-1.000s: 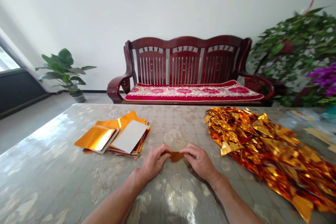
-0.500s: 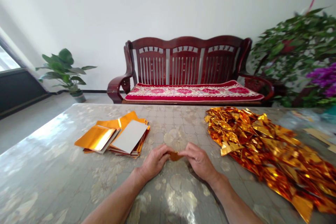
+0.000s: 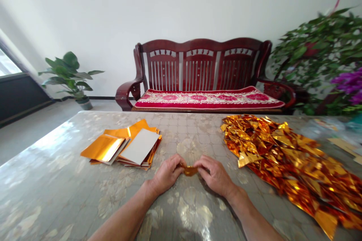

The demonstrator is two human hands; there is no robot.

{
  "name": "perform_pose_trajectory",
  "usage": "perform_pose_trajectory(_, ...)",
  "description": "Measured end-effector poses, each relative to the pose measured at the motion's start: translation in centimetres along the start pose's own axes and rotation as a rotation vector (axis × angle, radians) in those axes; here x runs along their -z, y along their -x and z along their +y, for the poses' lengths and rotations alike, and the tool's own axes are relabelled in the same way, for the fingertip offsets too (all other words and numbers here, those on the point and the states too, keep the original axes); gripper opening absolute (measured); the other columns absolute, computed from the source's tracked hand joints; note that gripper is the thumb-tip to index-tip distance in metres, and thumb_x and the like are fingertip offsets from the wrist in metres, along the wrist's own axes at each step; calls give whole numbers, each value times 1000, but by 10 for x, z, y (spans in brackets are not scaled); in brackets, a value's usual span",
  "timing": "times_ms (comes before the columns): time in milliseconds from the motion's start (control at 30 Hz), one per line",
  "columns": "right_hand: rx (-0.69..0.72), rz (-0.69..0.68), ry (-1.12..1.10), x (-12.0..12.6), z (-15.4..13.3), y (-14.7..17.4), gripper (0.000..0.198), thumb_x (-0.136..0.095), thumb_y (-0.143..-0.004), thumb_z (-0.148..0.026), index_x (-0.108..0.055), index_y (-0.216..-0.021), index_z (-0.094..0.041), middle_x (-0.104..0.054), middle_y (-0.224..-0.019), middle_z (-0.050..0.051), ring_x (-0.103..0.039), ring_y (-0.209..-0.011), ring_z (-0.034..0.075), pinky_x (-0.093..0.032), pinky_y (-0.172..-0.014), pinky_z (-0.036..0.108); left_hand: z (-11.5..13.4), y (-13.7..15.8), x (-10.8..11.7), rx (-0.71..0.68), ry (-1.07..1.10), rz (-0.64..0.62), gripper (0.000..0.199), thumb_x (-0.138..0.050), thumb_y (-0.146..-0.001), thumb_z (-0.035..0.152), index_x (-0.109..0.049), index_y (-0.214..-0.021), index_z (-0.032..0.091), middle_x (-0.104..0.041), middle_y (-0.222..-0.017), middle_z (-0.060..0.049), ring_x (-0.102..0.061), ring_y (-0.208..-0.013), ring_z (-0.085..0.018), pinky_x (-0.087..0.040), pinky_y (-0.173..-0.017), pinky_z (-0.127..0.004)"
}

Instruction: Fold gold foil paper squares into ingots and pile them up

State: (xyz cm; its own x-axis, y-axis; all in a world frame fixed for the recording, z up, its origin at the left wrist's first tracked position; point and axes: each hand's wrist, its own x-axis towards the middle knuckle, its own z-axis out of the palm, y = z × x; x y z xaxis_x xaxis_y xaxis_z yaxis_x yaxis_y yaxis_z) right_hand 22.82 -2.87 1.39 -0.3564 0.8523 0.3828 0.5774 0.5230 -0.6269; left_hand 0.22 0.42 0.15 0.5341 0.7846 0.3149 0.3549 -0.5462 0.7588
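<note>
A small piece of folded gold foil paper (image 3: 190,171) spans the gap between my two hands, just over the table. My left hand (image 3: 169,173) pinches its left end, and my right hand (image 3: 214,174) grips the right end between thumb and fingers. Both hands partly hide the ends of the piece. To the left lies a loose stack of gold foil sheets (image 3: 103,147), with a sheet's pale grey back (image 3: 140,146) facing up on top. Right of my hands spreads a long heap of folded gold foil pieces (image 3: 283,158).
The table (image 3: 70,196) has a shiny, flower-patterned cover. Clear plastic bags (image 3: 322,128) and tan card strips (image 3: 343,147) lie at its right. Beyond its far edge stand a dark red wooden bench (image 3: 198,67), a potted plant (image 3: 68,73) and a leafy plant (image 3: 313,52).
My fingers have shifted slightly on the foil piece, and its middle now shows a little wider and lower. The stack and the heap stay where they were.
</note>
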Motion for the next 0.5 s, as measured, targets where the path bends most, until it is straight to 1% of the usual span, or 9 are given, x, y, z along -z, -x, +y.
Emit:
perform_pose_trajectory(133, 44, 6, 30, 1, -1, 0, 18, -55, -88, -10, -68, -90, -22, -63, -81, 1, -60, -81, 15, -42, -73, 24, 1, 1, 0, -34, -16, -4, 11, -54, -89, 8, -57, -87, 18, -59, -87, 0, -56, -83, -13, -42, -74, -23)
perform_pose_trajectory(300, 62, -10, 72, 2, 0, 1, 24, -53, -87, -7, -70, -93, -24, -64, -81, 1, -59, -80, 15, -42, -73, 24, 1, 3, 0, -93, -42, -55, 14, -51, -94, 11, -62, -94, 20, -60, -94, -2, -58, -91, -14, -44, -82, -24)
perform_pose_trajectory(400, 60, -13, 81, 3, 1, 1, 25, -53, -87, -7, -70, -94, -24, -63, -81, 1, -59, -81, 15, -42, -74, 24, 2, 3, 0, -94, -52, -69, 17, -51, -95, 11, -63, -100, 21, -61, -96, -2, -58, -93, -14, -45, -83, -24)
perform_pose_trajectory(500, 57, -10, 79, 4, 0, 0, 25, -52, -88, -7, -70, -93, -24, -63, -81, 1, -59, -81, 15, -42, -74, 24, 2, 3, 0, -90, -50, -68, 16, -51, -94, 11, -63, -99, 21, -60, -95, -2, -58, -93, -14, -45, -83, -24)
